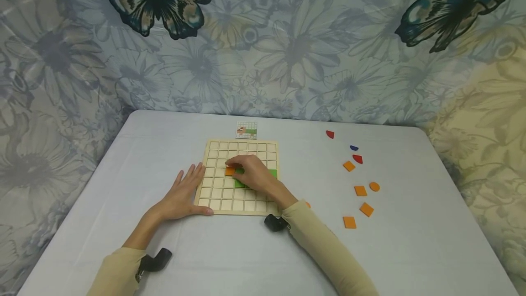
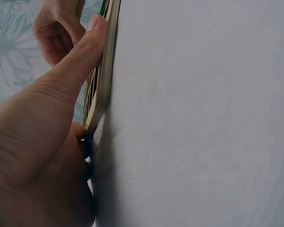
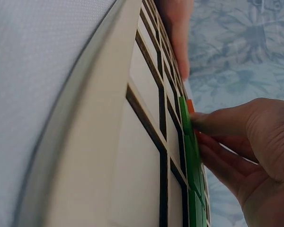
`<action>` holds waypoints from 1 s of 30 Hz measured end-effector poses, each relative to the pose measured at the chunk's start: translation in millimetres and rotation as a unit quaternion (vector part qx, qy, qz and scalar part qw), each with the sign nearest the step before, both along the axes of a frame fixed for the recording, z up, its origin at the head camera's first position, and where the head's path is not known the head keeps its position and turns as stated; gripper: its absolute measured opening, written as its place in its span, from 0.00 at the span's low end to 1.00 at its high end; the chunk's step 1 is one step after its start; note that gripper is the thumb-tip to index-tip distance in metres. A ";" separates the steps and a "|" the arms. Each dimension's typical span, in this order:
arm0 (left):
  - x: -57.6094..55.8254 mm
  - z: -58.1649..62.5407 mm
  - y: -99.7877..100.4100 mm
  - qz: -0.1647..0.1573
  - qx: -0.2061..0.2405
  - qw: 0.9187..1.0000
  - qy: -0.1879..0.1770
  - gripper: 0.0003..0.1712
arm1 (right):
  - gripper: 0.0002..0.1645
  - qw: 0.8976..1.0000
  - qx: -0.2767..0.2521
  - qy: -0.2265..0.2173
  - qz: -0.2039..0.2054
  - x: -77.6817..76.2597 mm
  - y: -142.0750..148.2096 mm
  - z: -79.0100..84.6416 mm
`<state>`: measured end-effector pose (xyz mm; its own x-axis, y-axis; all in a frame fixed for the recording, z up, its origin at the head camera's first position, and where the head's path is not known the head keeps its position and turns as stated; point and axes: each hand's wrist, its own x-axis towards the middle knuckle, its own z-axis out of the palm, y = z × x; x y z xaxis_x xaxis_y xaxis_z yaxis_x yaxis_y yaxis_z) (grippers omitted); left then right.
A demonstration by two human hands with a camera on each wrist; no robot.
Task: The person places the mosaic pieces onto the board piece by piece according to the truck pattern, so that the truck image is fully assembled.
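A wooden grid board (image 1: 215,193) lies on the white table, with several green tiles (image 1: 239,184) in its cells. My right hand (image 1: 255,173) reaches over the board and pinches an orange square tile (image 1: 229,171) between thumb and fingertips, just left of the green ones. In the right wrist view, the orange tile (image 3: 190,106) shows behind a raised edge of the green tiles (image 3: 185,116), and part of it is covered by the thumb. My left hand (image 1: 179,200) rests at the board's near left corner, fingers spread along the left edge and thumb on the front edge.
A small printed pattern card (image 1: 246,130) lies behind the board. Scattered on the right are several orange squares (image 1: 360,191), an orange disc (image 1: 374,187), two red pieces (image 1: 330,134) and a blue piece (image 1: 354,148). My right sleeve partly covers another orange piece (image 1: 308,204).
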<state>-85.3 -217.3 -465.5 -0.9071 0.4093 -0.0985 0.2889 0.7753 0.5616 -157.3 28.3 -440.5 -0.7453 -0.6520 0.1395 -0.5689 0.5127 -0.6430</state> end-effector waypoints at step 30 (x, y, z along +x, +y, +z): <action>1.1 2.7 1.5 0.000 -0.001 1.000 0.000 0.75 | 0.21 1.000 0.002 0.001 0.002 0.4 2.6 -1.4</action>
<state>-84.2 -215.8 -462.8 -0.9071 0.4092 -0.0985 0.2894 0.7764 0.5599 -156.9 30.9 -441.9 -0.7419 -0.6559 0.1391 -0.5727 0.5121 -0.6401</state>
